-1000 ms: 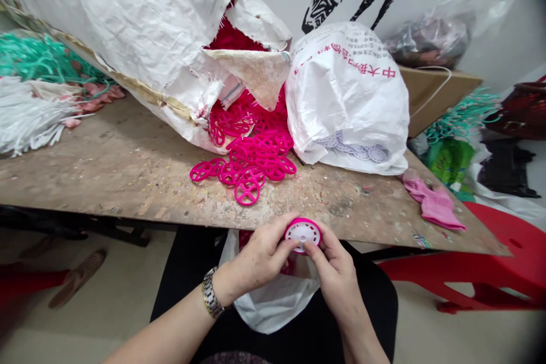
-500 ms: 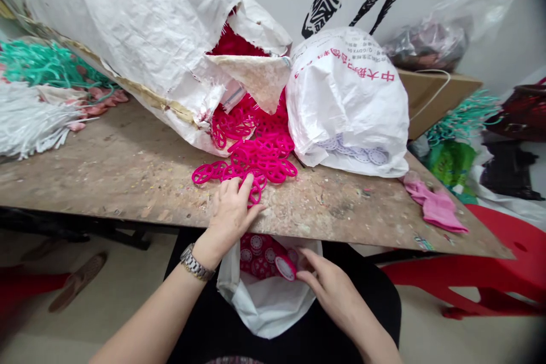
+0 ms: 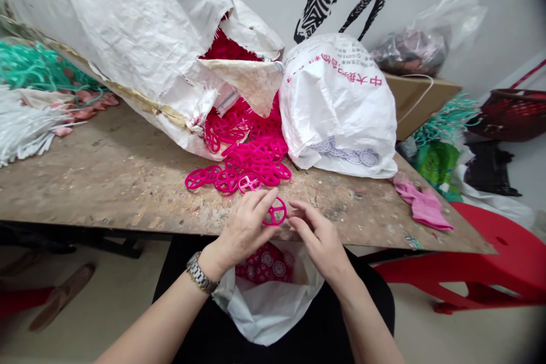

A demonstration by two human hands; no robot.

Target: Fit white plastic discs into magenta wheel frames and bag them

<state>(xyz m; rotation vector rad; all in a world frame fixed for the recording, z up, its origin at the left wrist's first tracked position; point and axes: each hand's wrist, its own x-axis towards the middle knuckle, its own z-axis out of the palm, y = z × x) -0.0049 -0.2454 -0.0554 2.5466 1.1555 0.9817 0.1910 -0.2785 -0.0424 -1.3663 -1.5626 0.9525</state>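
Note:
Between the thumb and fingers of my left hand (image 3: 245, 222) is a pink plastic spoked ring (image 3: 276, 211), held upright above the table's front edge. My right hand (image 3: 318, 239) is just to the right of that ring, thumb and fingers bent and a little apart, with nothing visible between them. Behind my left hand lies a heap of the same pink rings (image 3: 256, 156), spilling from a torn white sack (image 3: 140, 28). Below both hands, an open white bag (image 3: 273, 313) on my lap contains pink pieces with white lacy discs (image 3: 273, 264).
A printed white bag (image 3: 336, 102) with pale lilac discs stands on the worn table (image 3: 140, 182), right of the heap. A pink cloth piece (image 3: 422, 202) lies near the right edge. White strands (image 3: 29, 122) lie at left. A red stool (image 3: 482, 261) stands at right.
My left hand has taken a pink ring from the heap and moved it right. My right hand has risen out of the bag, leaving the pink-and-white disc, and come beside the ring.

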